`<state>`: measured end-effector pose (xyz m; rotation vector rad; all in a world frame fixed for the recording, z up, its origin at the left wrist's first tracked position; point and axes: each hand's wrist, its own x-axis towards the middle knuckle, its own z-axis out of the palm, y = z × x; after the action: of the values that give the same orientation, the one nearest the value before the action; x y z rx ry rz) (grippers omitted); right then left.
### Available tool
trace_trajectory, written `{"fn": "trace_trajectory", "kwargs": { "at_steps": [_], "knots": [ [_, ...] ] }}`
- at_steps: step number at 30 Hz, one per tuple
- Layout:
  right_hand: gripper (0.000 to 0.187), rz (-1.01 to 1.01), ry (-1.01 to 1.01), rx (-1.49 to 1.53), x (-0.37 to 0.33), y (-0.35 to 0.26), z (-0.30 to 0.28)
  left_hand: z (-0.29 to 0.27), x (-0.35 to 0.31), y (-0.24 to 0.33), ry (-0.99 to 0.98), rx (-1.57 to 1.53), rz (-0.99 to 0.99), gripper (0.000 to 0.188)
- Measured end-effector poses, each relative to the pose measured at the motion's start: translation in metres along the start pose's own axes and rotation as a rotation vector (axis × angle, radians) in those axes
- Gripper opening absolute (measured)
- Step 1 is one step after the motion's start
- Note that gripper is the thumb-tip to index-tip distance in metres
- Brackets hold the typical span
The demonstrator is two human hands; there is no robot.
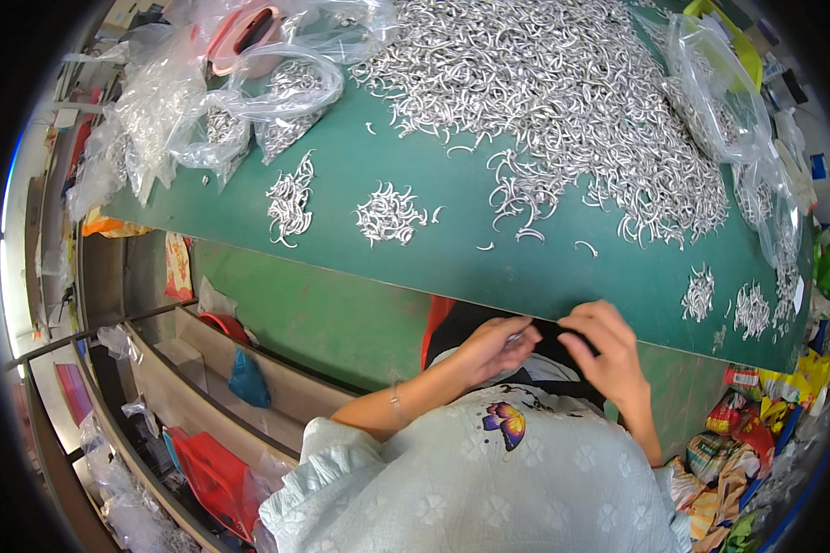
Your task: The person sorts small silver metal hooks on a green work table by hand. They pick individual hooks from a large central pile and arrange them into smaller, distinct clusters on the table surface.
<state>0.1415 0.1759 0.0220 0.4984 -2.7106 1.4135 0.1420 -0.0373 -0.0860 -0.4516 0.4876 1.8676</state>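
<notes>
My left hand (503,348) is closed just off the table's near edge, with a small silvery metal piece (515,338) showing between its fingers. To its right, my right hand (609,348) has bent fingers with a gap between thumb and fingertips; I see nothing between them. On the green table (415,267) beyond lies a wide heap of small curved silvery metal pieces (544,74). Two small piles of the same pieces, one on the left (290,205) and one beside it (389,217), lie apart from the heap. Several single pieces lie nearer the hands.
Clear plastic bags (295,101) with metal pieces and a pink container (242,39) stand at the far left. Another clear bag (710,92) lies at the right, with small piles (752,311) near the right corner. Shelving with a red basket (214,475) is at lower left; colourful packages (738,419) lie lower right.
</notes>
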Motion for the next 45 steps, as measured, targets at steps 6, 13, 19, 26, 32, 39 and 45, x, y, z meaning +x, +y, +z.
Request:
{"fn": "trace_trajectory", "kwargs": {
  "at_steps": [6, 13, 19, 26, 32, 39, 45],
  "knots": [
    [0.014, 0.032, 0.041, -0.128, 0.009, 0.018, -0.002, 0.059, -0.078, 0.074, 0.210, 0.111, 0.630, 0.046],
    [0.013, 0.029, 0.052, -0.131, -0.001, 0.020, -0.004, 0.051, -0.083, 0.138, 0.468, 0.301, 1.130, 0.066],
    [0.012, 0.025, 0.067, -0.223, 0.011, 0.026, -0.022, 0.042, -0.083, 0.142, 0.538, 0.452, 1.265, 0.067],
    [0.041, 0.108, 0.251, -0.710, 0.071, 0.065, -0.049, 0.040, -0.071, 0.107, 0.970, 0.923, 1.593, 0.021],
    [0.058, 0.111, 0.061, -0.669, 0.053, 0.062, -0.020, 0.053, -0.032, 0.055, 0.432, 1.483, 1.347, 0.027],
    [0.051, 0.139, 0.215, -0.553, 0.036, 0.065, -0.035, 0.061, -0.036, 0.091, 0.995, 1.551, 1.513, 0.029],
    [0.048, 0.104, -0.031, -0.553, 0.052, 0.037, -0.007, 0.079, -0.015, 0.074, 0.828, 1.964, 1.209, 0.041]
  ]
}}
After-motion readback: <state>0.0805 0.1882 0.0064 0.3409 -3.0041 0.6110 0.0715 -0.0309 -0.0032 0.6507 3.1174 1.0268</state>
